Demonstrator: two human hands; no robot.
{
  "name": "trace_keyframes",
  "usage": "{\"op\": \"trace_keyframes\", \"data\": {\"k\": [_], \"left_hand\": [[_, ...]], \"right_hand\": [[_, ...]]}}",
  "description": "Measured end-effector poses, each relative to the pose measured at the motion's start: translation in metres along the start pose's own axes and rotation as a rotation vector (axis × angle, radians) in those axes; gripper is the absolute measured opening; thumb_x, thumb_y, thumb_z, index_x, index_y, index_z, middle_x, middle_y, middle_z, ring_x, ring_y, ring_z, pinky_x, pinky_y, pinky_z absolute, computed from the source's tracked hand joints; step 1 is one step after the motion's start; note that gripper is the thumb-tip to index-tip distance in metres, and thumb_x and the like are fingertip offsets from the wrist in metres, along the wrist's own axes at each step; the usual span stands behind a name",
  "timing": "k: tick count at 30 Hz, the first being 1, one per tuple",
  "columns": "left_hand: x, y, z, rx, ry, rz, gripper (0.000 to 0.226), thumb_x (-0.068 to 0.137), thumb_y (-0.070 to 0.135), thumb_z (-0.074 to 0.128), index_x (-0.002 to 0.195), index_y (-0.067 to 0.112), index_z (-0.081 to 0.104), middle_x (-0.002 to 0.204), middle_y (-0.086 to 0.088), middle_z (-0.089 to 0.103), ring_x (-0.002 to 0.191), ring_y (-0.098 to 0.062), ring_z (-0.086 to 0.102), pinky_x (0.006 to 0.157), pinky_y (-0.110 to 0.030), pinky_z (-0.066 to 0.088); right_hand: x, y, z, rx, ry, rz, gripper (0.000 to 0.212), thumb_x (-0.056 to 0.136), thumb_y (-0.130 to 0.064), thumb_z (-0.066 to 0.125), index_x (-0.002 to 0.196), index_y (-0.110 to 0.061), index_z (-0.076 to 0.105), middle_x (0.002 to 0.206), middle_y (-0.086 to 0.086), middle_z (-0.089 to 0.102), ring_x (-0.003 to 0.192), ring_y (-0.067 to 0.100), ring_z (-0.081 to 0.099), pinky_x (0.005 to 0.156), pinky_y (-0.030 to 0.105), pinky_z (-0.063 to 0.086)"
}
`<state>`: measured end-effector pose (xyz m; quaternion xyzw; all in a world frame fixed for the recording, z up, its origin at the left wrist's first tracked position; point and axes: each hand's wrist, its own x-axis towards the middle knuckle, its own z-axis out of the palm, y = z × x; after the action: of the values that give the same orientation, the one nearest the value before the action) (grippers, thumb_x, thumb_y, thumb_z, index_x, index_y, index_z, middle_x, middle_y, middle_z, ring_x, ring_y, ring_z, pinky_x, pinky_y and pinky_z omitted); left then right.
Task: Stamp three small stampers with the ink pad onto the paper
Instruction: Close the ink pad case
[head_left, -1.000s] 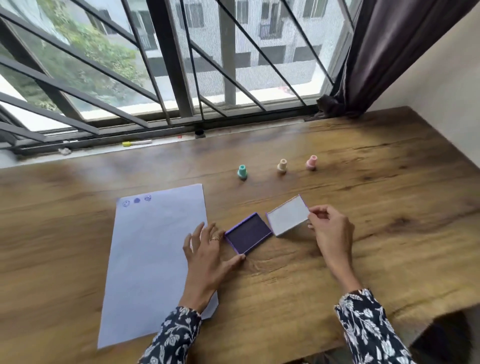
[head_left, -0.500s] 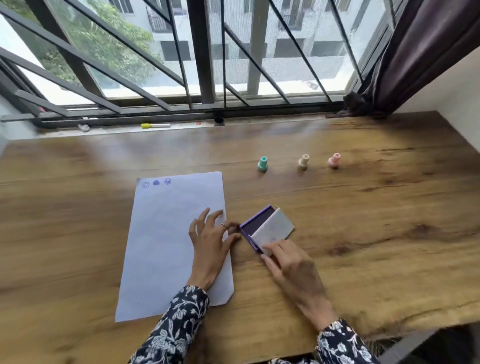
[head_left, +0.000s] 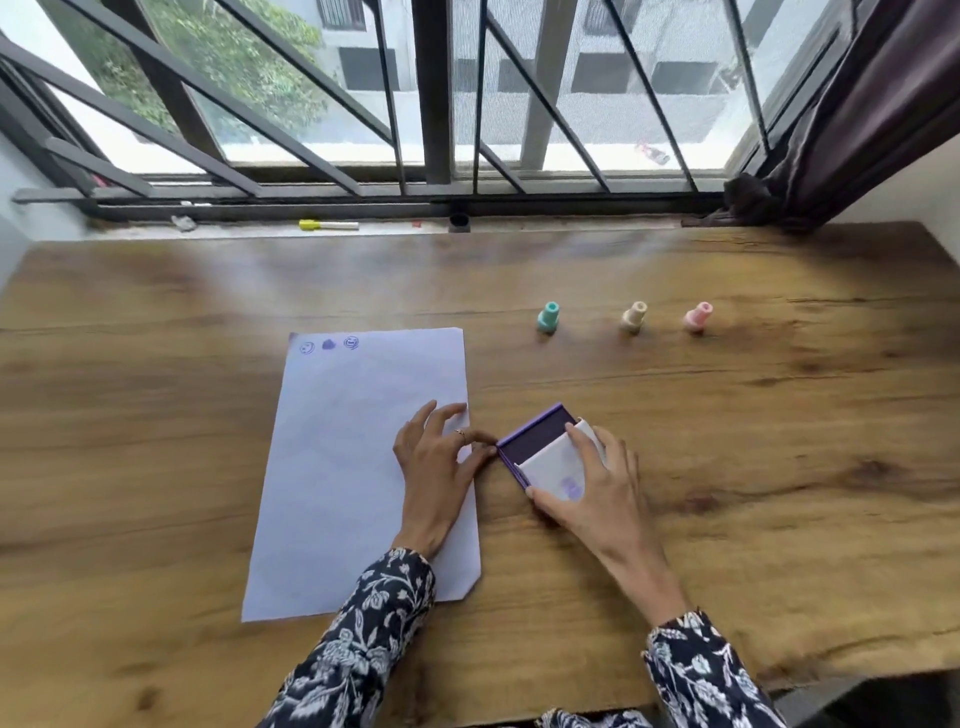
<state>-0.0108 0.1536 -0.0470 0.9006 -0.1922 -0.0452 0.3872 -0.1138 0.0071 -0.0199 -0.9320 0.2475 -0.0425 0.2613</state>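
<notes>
Wood desk (head_left: 727, 467) by window | L hand (head_left: 436, 467) spread flat on paper (head_left: 353, 467), thumb touching ink pad (head_left: 535, 441) | R hand (head_left: 597, 493) fingers half-curled, gripping pad's white lid (head_left: 556, 467)

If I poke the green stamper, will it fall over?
Probably, fairly easily. The green stamper stands upright on the table, tall for its small base, so a push near its top would likely tip it. Its round body might then roll.

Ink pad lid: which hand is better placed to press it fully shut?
Right. The right hand already lies on the half-lowered lid of the ink pad. The left hand rests on the paper, its fingers touching the pad's left edge, likely steadying it.
</notes>
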Motion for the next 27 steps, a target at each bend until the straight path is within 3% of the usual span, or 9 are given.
{"op": "trace_keyframes", "data": {"k": [7,27], "left_hand": [[0.001,0.001,0.000,0.009,-0.016,0.012,0.017,0.083,0.035,0.061,0.098,0.043,0.067,0.130,0.005,0.052,0.135,-0.020,0.028,0.103,-0.027,0.007],[0.005,0.009,-0.003,0.088,-0.124,0.034,0.026,0.090,0.027,0.052,0.103,0.046,0.064,0.143,-0.001,0.040,0.139,-0.023,0.018,0.107,-0.031,0.002]], "right_hand": [[-0.008,-0.002,0.005,-0.033,0.027,0.003,0.096,0.058,-0.038,0.081,0.136,-0.007,0.034,0.141,0.012,0.038,0.124,0.029,0.037,0.104,0.034,0.031],[0.028,0.004,-0.002,-0.048,-0.068,-0.088,0.098,0.060,-0.045,0.078,0.139,-0.016,0.028,0.141,0.004,0.037,0.122,0.023,0.037,0.101,0.033,0.034]]}}
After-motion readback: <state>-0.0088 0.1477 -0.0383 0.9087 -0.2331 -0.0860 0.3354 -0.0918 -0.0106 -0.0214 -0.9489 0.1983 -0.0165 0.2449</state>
